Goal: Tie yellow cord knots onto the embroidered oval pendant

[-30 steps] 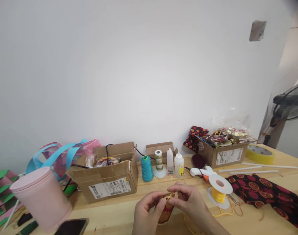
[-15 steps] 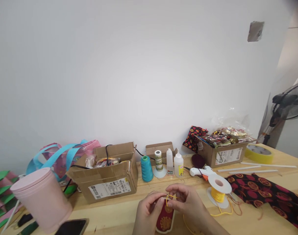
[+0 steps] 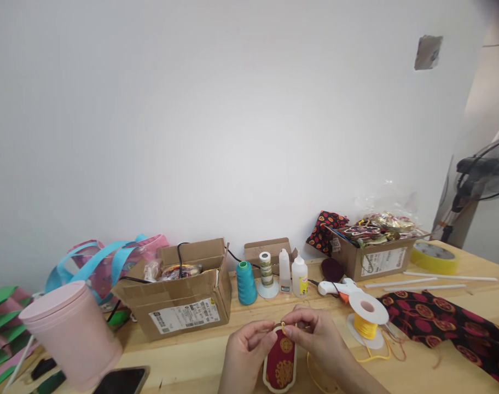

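Note:
Between my hands, low in the head view, is a dark red fabric tag (image 3: 280, 364) with gold patterns and a cream border. My left hand (image 3: 249, 350) pinches its upper left edge between thumb and fingers. At the tag's top, my right hand (image 3: 317, 336) has thumb and forefinger closed on a yellow cord (image 3: 283, 326), a small loop of which shows at the top edge. More of the cord hangs below the right hand. The yellow cord's spool (image 3: 365, 323) stands to the right of that hand.
Behind my hands stand a teal thread cone (image 3: 246, 284), glue bottles (image 3: 299, 278) and a white glue gun (image 3: 340, 287). Cardboard boxes (image 3: 184, 306) flank them. At left are a pink bin (image 3: 71, 334) and a phone (image 3: 120, 380); patterned black fabric (image 3: 442, 328) lies at right.
The cord's loose end, which stuck out between my fingers, is now drawn in to a small loop at the tag's top. The tag has shifted slightly right and shows more of its face.

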Demonstrator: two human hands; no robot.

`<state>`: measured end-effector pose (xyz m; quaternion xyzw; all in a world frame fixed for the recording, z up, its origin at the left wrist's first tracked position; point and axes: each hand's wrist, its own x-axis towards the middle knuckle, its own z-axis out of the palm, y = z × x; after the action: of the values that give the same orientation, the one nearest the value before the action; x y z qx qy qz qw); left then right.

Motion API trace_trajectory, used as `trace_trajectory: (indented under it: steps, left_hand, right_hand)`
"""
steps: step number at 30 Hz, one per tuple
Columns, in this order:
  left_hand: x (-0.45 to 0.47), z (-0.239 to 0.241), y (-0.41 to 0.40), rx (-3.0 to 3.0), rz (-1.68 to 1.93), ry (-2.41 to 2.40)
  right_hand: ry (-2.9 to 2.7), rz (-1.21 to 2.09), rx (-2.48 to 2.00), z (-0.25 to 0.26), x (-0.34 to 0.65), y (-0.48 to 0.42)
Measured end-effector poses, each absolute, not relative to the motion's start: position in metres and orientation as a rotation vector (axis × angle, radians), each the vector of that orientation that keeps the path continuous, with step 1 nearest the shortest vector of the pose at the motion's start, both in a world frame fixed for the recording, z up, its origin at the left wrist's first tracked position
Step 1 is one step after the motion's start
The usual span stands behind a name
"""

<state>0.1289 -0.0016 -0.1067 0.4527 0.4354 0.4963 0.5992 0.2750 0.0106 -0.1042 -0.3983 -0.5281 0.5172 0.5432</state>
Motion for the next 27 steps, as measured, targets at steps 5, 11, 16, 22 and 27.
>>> trace_trajectory:
  steps: [5,11,16,22,27]
  left_hand:
    - [0.132,-0.111,-0.003,1.265,1.031,0.890]
    - [0.135,-0.117,-0.001,1.202,0.955,0.965]
    - [0.134,-0.125,-0.001,1.149,0.920,1.074]
    - [0.135,-0.116,-0.004,1.245,0.964,1.009]
    - [0.133,-0.110,-0.003,1.197,1.167,0.940]
  right_hand:
    - [-1.130,1.256,-0.972,-0.106,0.282,0.017]
    - [-1.112,1.258,-1.009,-0.100,0.285,0.017]
    - [-1.124,1.255,-1.037,-0.099,0.286,0.017]
    - [-1.142,1.255,-1.027,-0.098,0.285,0.016]
    - [-1.196,1.358,-0.916,-0.104,0.275,0.011]
